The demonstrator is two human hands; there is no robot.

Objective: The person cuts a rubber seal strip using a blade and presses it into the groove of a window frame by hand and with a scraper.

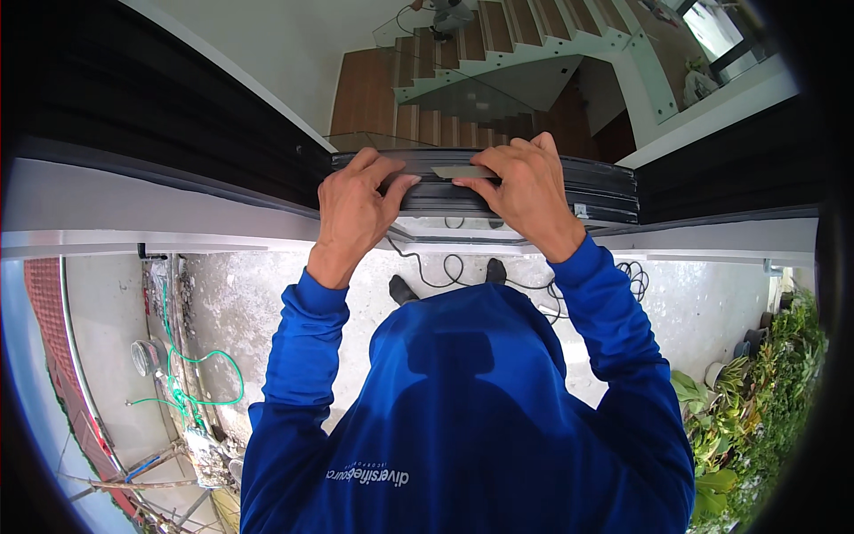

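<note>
So my right hand [531,184]'s pinching a thin, flat greyish strip [452,172], slanted end toward my left hand [358,201], over the black ridged frame [605,189]. Left fingers are curled (can't tell if they're gripping anything).

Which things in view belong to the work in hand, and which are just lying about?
Apparently in use:
- thin flat strip, held in the right hand
- black grooved frame, with the left hand at it

Apparently just lying about:
- green hose, on the person's left
- black cable, on the ground
- green plants, on the person's right
</note>
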